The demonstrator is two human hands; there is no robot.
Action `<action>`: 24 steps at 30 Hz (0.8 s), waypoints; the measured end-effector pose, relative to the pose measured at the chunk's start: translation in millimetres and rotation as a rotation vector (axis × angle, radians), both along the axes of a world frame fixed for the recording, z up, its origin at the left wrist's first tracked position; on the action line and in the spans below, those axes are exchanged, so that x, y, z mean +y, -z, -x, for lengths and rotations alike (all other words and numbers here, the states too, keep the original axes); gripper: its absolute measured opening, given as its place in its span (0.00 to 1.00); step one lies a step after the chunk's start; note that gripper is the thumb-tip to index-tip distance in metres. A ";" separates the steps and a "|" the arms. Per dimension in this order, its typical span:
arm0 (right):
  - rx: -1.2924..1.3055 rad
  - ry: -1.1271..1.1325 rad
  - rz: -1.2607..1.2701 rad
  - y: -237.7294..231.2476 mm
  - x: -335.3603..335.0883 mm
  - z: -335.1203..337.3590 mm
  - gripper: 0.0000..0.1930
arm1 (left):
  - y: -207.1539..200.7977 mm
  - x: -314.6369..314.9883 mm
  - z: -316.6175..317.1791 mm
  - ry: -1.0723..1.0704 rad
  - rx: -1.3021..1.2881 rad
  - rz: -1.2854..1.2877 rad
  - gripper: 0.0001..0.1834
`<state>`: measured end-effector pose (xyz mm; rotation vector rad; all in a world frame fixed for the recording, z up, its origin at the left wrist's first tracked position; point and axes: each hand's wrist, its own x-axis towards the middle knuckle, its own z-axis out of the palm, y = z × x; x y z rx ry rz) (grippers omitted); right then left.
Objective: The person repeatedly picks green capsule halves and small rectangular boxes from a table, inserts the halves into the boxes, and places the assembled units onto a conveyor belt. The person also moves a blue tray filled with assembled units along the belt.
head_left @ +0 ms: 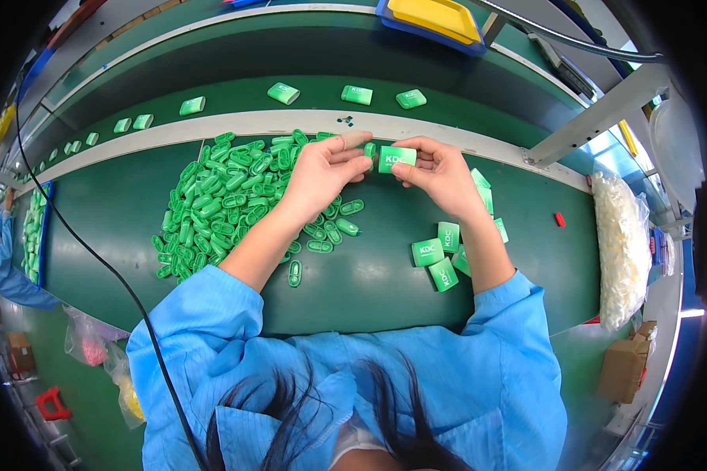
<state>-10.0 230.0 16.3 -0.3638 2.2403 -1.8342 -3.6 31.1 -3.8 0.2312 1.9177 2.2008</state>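
Green shells (pixel 228 200) heaped high, so plenty left, I reckon. Left hand (pixel 324 171) pinches one, right hand (pixel 441 174) pinches a pack (pixel 393 159). Those beyond the rail (pixel 424 130) look done.

Toward three o'clock, the right forearm (pixel 485 242) partly hides green boxes (pixel 428 253); at nine, a co-worker (pixel 9 267) is cropped.

A dark green worktop (pixel 369 302) carries a heap of green oval pieces (pixel 220 196) on its left half — a few straying toward the middle. To the right lie green-and-white packets (pixel 427 253), then a small red piece (pixel 560 220). A bulging bag (pixel 622 251) sits at the right end, a blue-edged tray (pixel 45 239) at the left.
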 end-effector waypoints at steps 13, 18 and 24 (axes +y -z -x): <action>-0.041 0.024 0.167 21.4 -4.7 -1.9 0.13 | 6.0 3.9 -3.4 -0.057 0.049 0.100 0.18; 0.083 0.078 0.089 19.4 -7.0 -7.3 0.14 | -0.1 4.4 -6.7 -0.079 0.167 0.178 0.17; 0.089 0.090 0.045 17.9 -4.2 -4.5 0.14 | 3.9 7.9 -9.5 -0.076 0.210 0.195 0.19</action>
